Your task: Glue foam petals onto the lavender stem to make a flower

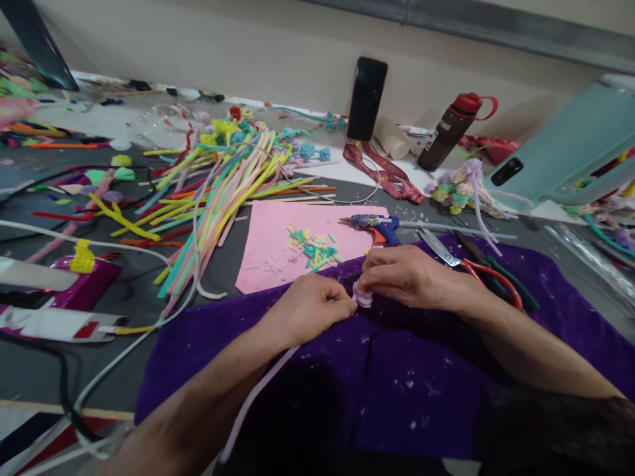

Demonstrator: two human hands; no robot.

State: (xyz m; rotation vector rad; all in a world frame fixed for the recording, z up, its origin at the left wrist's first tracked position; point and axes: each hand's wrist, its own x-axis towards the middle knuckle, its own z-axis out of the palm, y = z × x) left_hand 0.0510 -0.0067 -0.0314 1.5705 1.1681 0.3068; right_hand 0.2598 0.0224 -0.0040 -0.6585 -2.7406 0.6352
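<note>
Pipe cleaner [363, 297], pale lilac, is held between our two hands above the purple cloth [421, 377] on the surface. Our left hand [310, 307] has its fingers closed around the strand, whose long tail hangs down toward us. Our right hand [407, 274] pinches the curled end with fingers together. Behind lie a pink sheet [268, 248] and a blue glue gun [380, 227].
</note>
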